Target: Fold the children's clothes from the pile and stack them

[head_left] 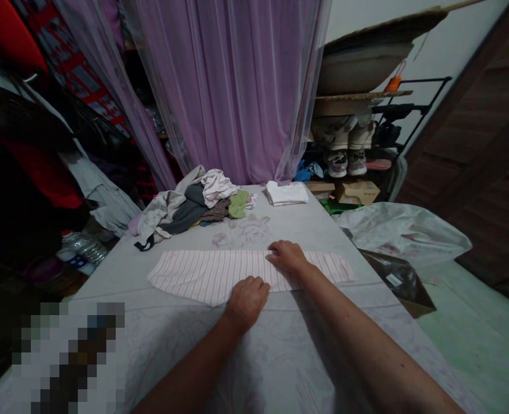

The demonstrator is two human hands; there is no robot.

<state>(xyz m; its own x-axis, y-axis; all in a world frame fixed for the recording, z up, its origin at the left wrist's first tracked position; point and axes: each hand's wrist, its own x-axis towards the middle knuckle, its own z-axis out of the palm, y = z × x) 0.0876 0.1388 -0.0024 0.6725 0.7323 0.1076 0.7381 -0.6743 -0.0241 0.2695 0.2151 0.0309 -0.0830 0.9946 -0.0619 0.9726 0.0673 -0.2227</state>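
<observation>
A long white cloth with pink stripes, likely a folded garment, lies flat across a bed with a pale floral sheet. My left hand rests palm down on its near edge, and my right hand lies on its far edge, right of centre. Neither hand grips the cloth. Beyond them, a heap of mixed clothes lies on the sheet, and a folded white garment sits at the far end.
A lilac net curtain hangs beyond the bed. Shoes and cardboard boxes stand at the far right, with a plastic sheet and a brown package beside the bed. A plastic bottle stands left, by hanging clothes.
</observation>
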